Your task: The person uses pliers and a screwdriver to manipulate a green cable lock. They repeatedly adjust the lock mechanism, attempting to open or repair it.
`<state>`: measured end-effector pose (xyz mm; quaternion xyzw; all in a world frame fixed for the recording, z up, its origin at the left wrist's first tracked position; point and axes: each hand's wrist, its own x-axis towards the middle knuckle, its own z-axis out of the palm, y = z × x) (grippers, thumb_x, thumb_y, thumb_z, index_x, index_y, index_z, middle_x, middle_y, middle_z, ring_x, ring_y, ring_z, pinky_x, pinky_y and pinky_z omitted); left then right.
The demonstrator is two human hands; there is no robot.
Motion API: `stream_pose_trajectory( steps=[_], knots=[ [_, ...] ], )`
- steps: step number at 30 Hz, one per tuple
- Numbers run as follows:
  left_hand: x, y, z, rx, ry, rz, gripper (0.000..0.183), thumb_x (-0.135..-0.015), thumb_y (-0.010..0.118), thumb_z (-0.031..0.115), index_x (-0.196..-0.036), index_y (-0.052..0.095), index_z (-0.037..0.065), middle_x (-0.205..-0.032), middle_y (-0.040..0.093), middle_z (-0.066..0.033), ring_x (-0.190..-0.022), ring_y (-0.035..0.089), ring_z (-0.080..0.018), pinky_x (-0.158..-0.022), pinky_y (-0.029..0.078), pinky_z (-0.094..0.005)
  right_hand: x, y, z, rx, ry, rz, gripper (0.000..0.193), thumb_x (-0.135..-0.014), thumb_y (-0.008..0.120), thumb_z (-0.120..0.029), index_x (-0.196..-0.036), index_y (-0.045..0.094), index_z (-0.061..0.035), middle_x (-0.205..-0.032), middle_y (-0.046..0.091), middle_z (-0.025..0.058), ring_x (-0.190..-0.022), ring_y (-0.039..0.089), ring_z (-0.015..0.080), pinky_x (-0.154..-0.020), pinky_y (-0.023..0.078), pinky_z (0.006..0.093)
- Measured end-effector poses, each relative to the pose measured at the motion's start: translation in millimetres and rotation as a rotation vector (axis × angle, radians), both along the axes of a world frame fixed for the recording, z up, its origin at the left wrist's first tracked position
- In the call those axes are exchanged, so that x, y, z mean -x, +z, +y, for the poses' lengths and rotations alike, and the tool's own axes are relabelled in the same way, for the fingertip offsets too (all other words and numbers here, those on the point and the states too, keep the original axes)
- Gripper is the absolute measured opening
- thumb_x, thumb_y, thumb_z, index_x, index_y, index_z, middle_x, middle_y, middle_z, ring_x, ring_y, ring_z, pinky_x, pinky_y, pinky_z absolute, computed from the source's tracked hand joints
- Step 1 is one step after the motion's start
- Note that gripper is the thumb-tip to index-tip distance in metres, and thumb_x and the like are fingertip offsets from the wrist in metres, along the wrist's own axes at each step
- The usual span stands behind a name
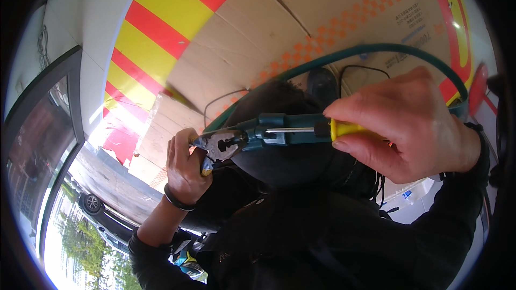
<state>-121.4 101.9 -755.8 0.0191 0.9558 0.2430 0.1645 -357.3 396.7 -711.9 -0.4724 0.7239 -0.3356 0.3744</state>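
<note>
My left hand (188,164) is closed around the handles of a pair of pliers (215,145), whose grips show blue and yellow. The silver pliers' jaws meet a dark green tubular fitting (301,121) lying across my lap; whether they grip it is unclear. In my right hand (403,129) is a screwdriver (346,129), its yellow handle pinched between thumb and fingers. The thin steel shaft points left along the fitting. Its tip rests at or just over a raised green collar (273,129); I cannot tell whether it touches.
A dark green curved tube (398,48) arcs behind my hands. Flattened cardboard (236,37) with an orange checked band covers the floor, beside a red-and-yellow striped surface (156,27). A dark-framed glass door (75,91) stands left. A black shoe (322,83) and thin cables are ahead.
</note>
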Motion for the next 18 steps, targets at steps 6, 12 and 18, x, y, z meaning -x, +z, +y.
stream_pose_trajectory(
  steps=[6,12,18],
  knots=[
    [-1.7,-1.2,-0.7,-0.003,0.013,-0.024,0.027,-0.056,0.067,-0.007,-0.082,0.062,-0.007,-0.114,0.053,-0.0212,-0.098,0.056,-0.0395,-0.083,0.049,-0.0442,0.3,-2.6,1.1,0.034,-0.012,-0.023,0.028,-0.076,0.08,-0.006,-0.101,0.068,-0.0005,-0.072,0.067,0.008,-0.053,0.064,0.0195,-0.049,0.049,0.0299],
    [-1.6,1.7,0.0,0.008,0.004,-0.04,0.028,-0.054,0.068,-0.007,-0.082,0.063,-0.007,-0.114,0.053,-0.0206,-0.098,0.055,-0.039,-0.084,0.049,-0.0437,1.1,-0.4,-0.2,0.022,-0.006,-0.041,0.025,-0.079,0.078,-0.007,-0.1,0.067,-0.0009,-0.07,0.066,0.0082,-0.053,0.063,0.0201,-0.049,0.048,0.0303],
    [-1.3,2.2,0.6,0.019,-0.005,-0.028,0.03,-0.053,0.067,-0.007,-0.083,0.063,-0.007,-0.113,0.052,-0.0194,-0.098,0.055,-0.0381,-0.084,0.049,-0.0432,5.8,-2.9,0.2,-0.027,-0.005,-0.146,0.018,-0.085,0.074,-0.01,-0.098,0.066,-0.0013,-0.07,0.065,0.0076,-0.053,0.063,0.0216,-0.048,0.045,0.0317]
  ],
)
